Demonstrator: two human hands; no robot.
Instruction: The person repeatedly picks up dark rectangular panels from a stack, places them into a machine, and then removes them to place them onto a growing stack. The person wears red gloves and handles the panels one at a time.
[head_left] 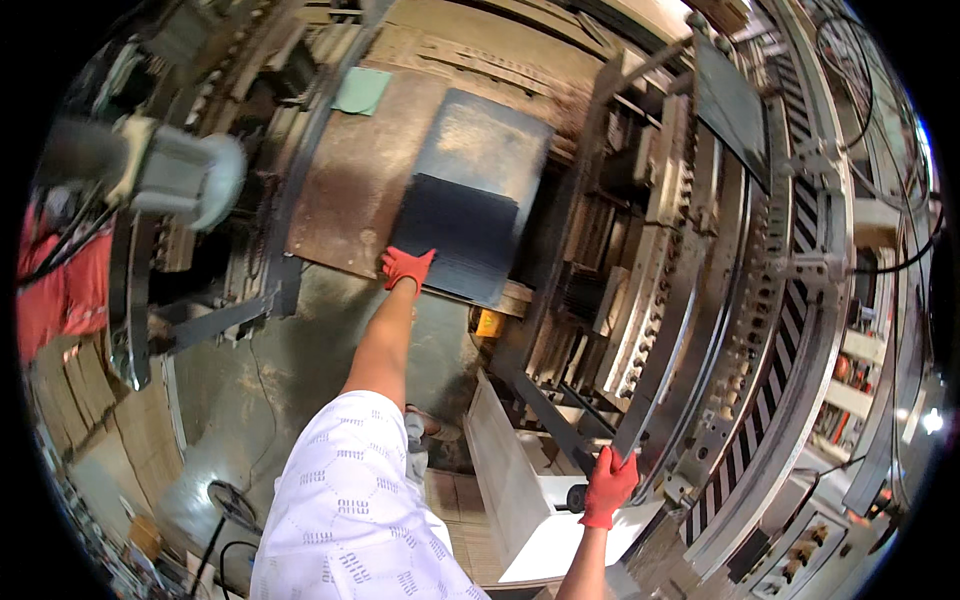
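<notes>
My left hand (406, 268) wears a red glove and reaches forward, its fingers apart at the near left corner of a dark, ridged sheet (460, 235). That sheet lies over the near part of a larger grey, worn metal plate (485, 135). Under both is a brown, rust-stained table (355, 165). At the lower right my right hand (610, 487), also in a red glove, is closed at the machine's near end, where a dark bar (555, 425) and a long rail meet. What its fingers grip is hidden. A black knob (577, 498) sits beside it.
A machine frame with metal rails (690, 330) and a striped guard (765, 400) fills the right. On the left stand another frame and a blurred grey cylinder (190, 175). A pale green sheet (361, 91) lies on the table's far left. White panels (510, 480) stand near my right forearm.
</notes>
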